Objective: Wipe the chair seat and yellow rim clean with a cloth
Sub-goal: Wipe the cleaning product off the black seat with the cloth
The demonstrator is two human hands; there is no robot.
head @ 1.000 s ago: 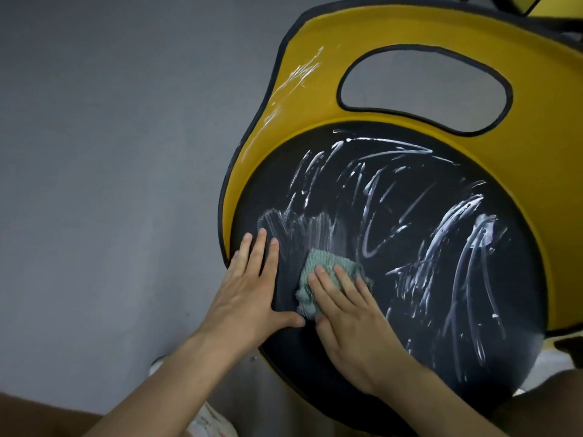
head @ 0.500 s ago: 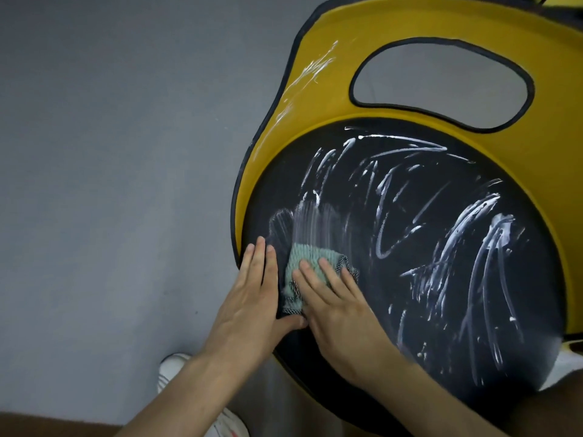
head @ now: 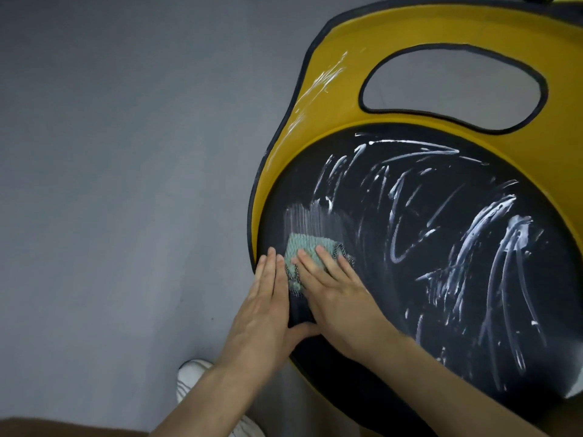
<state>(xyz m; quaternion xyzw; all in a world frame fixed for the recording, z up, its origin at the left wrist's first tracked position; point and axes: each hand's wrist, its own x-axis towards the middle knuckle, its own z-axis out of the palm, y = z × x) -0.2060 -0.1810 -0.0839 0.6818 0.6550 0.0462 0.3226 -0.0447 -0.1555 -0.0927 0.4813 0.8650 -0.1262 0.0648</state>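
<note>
The cloth (head: 307, 249), a pale green knitted piece with darker patterned edging, lies on the chair seat (head: 441, 326) close to the seat's left edge. The right hand (head: 340, 298) presses it flat against the seat. Its fingers are straight and spread over the cloth's near half, so its grip is apart, laid on the cloth rather than curled round it.

Just beyond the cloth, toward the seat's far side, there is a hazy, finely lined smear (head: 312, 219). The rest of the dark round seat carries long white streaks (head: 492, 241) that run across its middle and right side.

The left hand (head: 262, 313) rests flat at the seat's left edge, just beside the cloth. Its fingers are straight and held together, its thumb reaches toward the right hand, and its grip is apart with nothing in it.

The yellow rim (head: 564, 143) wraps the seat's left and far sides and is edged in black piping. On the rim beyond the seat's far left there are thinner white marks (head: 325, 80). Past the seat's far edge the rim has an oval cut-out (head: 451, 93) outlined in black.

Grey floor (head: 126, 152) lies to the left of the seat. A white shoe (head: 189, 376) stands on the floor below the seat's near left edge.
</note>
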